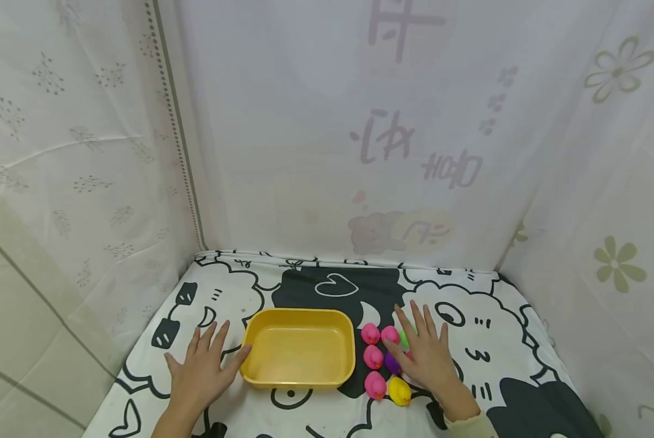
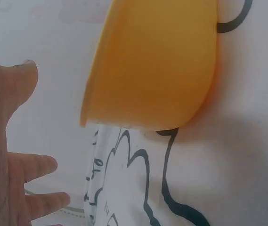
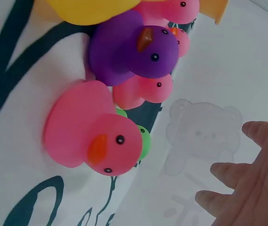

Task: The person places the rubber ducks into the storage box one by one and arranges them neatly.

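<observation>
Here on the patterned cloth [image 1: 310,420] the yellow tray [image 1: 299,356] is being flanked by two hands, its place lying short of the far edge and nearer the left edge than the right. Just beside it the left hand [image 1: 198,378] is being held with fingers splayed, nothing being gripped. On the tray's right, pink ducks [image 1: 373,358], a purple duck [image 1: 391,364], a yellow duck [image 1: 400,391] and a green duck [image 1: 404,339] are being partly covered by the right hand [image 1: 429,360], fingers spread wide, nothing being grasped.
</observation>
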Available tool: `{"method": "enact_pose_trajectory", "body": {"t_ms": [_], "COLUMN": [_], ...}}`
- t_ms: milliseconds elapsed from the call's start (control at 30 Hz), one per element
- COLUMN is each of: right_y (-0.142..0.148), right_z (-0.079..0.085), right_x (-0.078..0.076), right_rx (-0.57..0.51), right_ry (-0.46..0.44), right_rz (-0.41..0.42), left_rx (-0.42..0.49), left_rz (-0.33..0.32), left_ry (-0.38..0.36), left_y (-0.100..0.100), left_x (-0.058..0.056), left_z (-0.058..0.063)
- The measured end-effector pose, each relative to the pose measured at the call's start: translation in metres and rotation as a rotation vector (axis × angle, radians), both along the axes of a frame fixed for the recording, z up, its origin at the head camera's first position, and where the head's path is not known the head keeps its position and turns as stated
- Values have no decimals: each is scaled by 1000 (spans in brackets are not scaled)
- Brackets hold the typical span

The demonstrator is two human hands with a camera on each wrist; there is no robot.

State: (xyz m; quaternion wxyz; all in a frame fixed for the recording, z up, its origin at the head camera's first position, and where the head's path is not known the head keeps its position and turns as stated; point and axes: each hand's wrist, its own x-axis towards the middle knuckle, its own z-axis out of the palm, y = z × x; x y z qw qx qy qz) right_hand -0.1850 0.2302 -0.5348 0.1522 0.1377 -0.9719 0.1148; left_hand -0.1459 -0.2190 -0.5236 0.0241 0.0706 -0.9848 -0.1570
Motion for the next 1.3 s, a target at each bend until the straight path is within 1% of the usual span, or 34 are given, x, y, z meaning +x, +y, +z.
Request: {"method": "enact_pose_trajectory", "body": {"t_ms": [233, 333, 433, 500, 600, 700, 767, 833, 933, 1067, 1167, 1300], "right_y": [3, 3, 2, 1, -2, -5, -7, -9, -13, -17, -20, -23], "right_z": [4, 5, 8, 9, 10, 9, 8, 7, 6, 3, 2, -1], "right_x": [-5, -8, -11, -14, -18, -22, -25, -28, -31, -35, -39, -42], "right_rx": [-34, -67, -112, -150, -211, -247, -268, -292, -311, -309, -300, -271], "right_ry": [34, 62, 92, 89, 44, -27, -88, -146, -203, -228, -251, -289], "right_rz": [51, 92, 139, 157, 164, 153, 143, 133, 119, 123, 134, 160], "left_rx": [37, 88, 203, 307, 473, 633, 719, 777, 863, 984, 1054, 1131], "left_rz": [-20, -38, -57, -66, -77, -77, -64, -49, -46, -61, -65, -36], "left_ry": [0, 6, 3, -5, -26, -64, -101, -133, -150, -149, -146, -135], "left_y": [-1, -1, -1, -1, -1, 0, 1, 2, 3, 3, 2, 3], "left_x": [-4, -5, -9, -12, -20, -26, -30, -33, -37, -41, -41, -41], "left_z": [7, 9, 11, 11, 9, 5, 1, -2, -7, -13, -19, -27]}}
